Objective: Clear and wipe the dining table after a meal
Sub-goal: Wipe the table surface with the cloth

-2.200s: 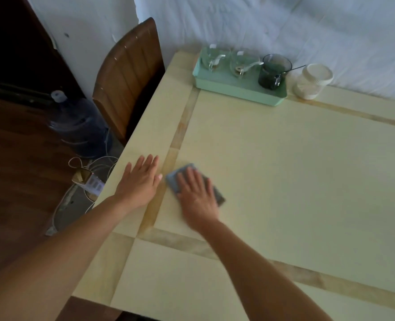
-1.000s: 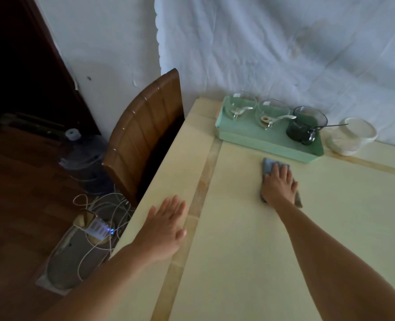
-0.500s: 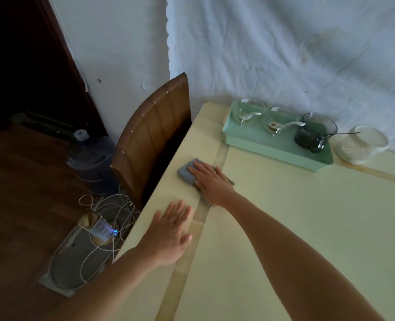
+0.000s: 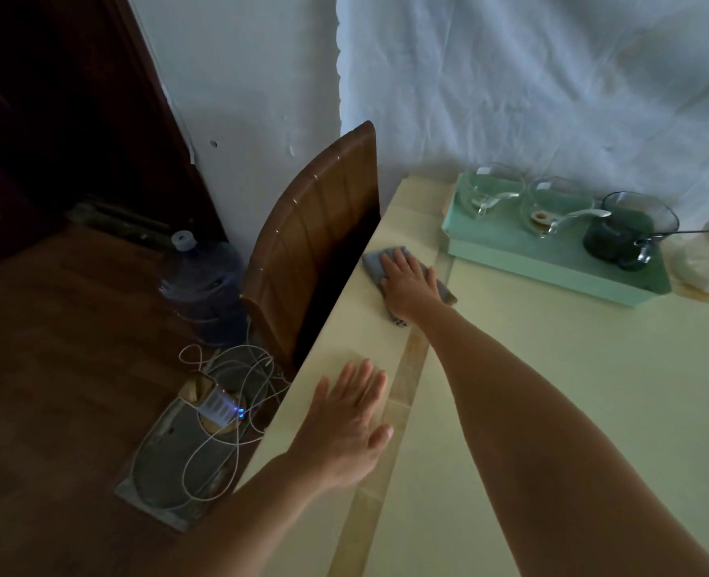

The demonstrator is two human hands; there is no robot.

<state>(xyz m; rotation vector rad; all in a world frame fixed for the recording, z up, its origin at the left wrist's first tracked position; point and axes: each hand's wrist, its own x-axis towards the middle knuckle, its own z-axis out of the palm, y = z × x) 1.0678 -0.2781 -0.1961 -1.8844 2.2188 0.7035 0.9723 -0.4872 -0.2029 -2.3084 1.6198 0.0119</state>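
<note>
The smooth cream table [image 4: 552, 389], crossed by tan inlaid strips, ran wide to our right. A curved brown wooden chair [image 4: 315, 226] stood tight against its left edge. By the far edge a mint-green rectangular tray [image 4: 552, 262] held clear glass bowls [image 4: 495, 189] and a dark glass cup [image 4: 619, 237]. Our left hand [image 4: 348, 426] lay flat near the left edge, fingers straight and close together. Our right hand [image 4: 407, 281] pressed, fingers straight, on the crumpled grey cloth [image 4: 373, 262], which lay at the table's left edge, near the tray.
</note>
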